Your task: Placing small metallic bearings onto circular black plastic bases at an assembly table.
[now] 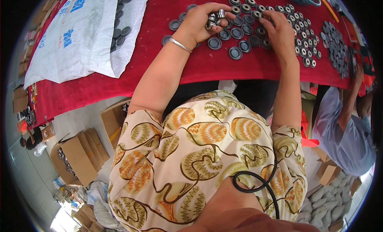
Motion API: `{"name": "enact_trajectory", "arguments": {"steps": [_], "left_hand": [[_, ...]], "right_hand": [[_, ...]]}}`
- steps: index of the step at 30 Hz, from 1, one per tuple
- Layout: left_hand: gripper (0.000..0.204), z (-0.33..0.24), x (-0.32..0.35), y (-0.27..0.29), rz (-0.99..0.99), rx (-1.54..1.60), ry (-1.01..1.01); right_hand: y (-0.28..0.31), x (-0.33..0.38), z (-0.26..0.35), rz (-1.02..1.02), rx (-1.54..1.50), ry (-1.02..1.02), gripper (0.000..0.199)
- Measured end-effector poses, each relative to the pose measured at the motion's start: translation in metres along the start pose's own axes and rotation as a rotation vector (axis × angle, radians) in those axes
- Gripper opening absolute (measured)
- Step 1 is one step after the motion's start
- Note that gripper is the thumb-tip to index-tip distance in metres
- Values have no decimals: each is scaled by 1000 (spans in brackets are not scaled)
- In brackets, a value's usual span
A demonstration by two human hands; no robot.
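Note:
My left hand [196, 23] is palm up over the red-covered table, its fingers curled around several shiny metal bearings [215, 19]. To the right, my right hand [280, 32] reaches down among round grey caps, thumb and fingertips close together beside a cap with a pale ring in its middle [255, 14]. Whatever lies between those fingertips is too small to make out. Below and between the hands lie bare grey caps [236, 33], hollow side up. Beyond and right of my right hand, rows of caps carry metal rings [304, 44] in their centres.
A white woven sack [79, 40] covers the table's left, with more dark caps [119, 36] on it. Many grey caps [336, 48] are heaped at the right, near a co-worker in a blue shirt [343, 136]. Cardboard boxes [79, 156] stand on the floor at left.

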State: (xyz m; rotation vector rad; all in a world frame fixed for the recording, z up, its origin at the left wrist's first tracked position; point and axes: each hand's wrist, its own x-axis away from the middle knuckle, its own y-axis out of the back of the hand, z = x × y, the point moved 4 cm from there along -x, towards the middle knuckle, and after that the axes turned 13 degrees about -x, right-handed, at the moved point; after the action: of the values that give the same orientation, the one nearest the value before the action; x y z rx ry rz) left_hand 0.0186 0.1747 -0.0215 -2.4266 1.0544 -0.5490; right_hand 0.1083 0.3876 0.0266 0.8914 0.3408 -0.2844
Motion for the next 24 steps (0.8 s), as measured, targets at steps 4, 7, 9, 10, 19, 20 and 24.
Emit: {"name": "enact_trajectory", "arguments": {"steps": [4, 7, 9, 10, 19, 20, 24], "left_hand": [[33, 3, -2, 14, -44, 42, -57], [31, 4, -2, 10, 11, -9, -30], [28, 5, -1, 7, -6, -64, -39], [27, 4, 0, 5, -15, -91, -44], [35, 0, 11, -12, -14, -272, -2], [36, -1, 11, -15, 24, -225, 7], [37, -2, 11, -21, 166, -150, 22]], "right_hand": [[-18, -1, 2, -50, 89, 287, 23], [-30, 1, -4, 3, 209, 222, 25], [-33, 3, -8, 12, 251, 197, 26], [-34, 4, -10, 9, 243, 194, 26], [-33, -3, -10, 93, 236, 134, 27], [-33, -3, -6, 102, 235, 136, 27], [-22, -1, 18, -46, 105, 224, 28]]}}
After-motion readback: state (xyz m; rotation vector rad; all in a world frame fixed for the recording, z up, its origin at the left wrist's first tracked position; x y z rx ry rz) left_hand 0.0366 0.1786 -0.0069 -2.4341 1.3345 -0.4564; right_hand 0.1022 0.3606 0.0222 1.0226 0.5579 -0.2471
